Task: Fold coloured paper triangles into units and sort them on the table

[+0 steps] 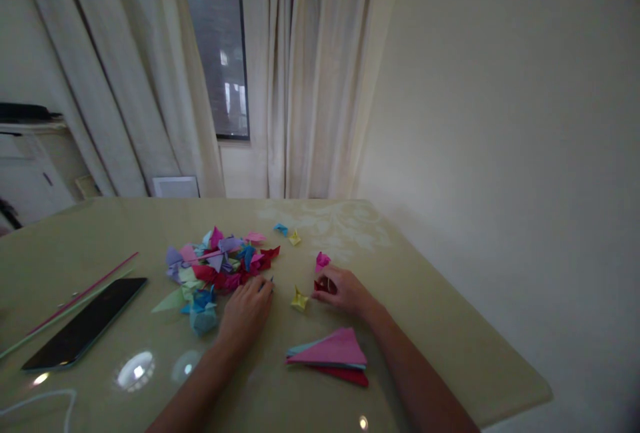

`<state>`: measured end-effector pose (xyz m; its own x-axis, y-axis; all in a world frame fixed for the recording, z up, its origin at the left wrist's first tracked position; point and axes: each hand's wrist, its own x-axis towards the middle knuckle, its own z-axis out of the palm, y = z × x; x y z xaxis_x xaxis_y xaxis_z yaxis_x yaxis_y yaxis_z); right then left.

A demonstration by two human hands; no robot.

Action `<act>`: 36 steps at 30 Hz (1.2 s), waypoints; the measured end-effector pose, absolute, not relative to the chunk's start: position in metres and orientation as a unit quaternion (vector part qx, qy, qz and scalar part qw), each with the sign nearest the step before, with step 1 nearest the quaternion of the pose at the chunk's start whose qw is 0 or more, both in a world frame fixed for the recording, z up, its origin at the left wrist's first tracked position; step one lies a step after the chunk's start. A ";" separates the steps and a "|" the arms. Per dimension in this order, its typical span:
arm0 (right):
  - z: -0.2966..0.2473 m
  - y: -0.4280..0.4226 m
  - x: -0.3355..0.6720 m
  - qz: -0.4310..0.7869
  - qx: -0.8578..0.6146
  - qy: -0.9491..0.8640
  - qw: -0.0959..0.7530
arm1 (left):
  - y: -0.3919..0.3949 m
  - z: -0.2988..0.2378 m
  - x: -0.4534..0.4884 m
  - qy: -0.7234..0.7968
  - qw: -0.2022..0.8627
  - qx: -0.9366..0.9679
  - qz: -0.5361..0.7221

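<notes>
My right hand (347, 292) is closed in a pinch on a small dark-red folded paper piece (324, 286) just above the table. A magenta folded paper piece (323, 260) sits just beyond it, and a yellow folded paper piece (299, 300) lies to its left. My left hand (249, 303) rests at the right edge of a pile of colourful folded papers (215, 272). Its fingers are curled, with a bit of blue paper (271, 280) showing at the tips; most of that piece is hidden.
Nearer me lies a stack of folded pink, blue and red paper (333, 352). Farther back are a small blue piece (281, 228) and a second yellow one (295, 238). A dark phone or tablet (87, 323) and thin pink and green strips (85, 293) lie left. A wall (500, 173) stands right.
</notes>
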<state>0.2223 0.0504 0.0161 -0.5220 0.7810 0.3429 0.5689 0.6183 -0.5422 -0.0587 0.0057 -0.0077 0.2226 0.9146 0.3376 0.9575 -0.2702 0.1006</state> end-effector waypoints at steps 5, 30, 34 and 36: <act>0.011 0.048 0.216 0.221 -0.376 -0.854 0.286 | 0.002 -0.011 -0.047 -0.541 -0.018 -0.816 -0.205; 0.015 0.047 0.210 0.093 -0.321 -0.920 0.203 | -0.001 -0.001 -0.050 -0.571 0.099 -0.781 -0.233; 0.011 0.047 0.210 0.105 -0.315 -0.920 0.210 | 0.003 -0.005 -0.059 -0.615 0.063 -0.767 -0.175; 0.011 0.048 0.210 0.111 -0.317 -0.915 0.225 | 0.004 -0.011 -0.058 -0.608 -0.001 -0.775 -0.173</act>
<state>0.2102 0.0478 0.0111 -0.6975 0.6299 0.3416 0.5297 0.7743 -0.3462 -0.0578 0.0044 -0.0114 0.2011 0.9427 0.2663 0.9417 -0.2609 0.2123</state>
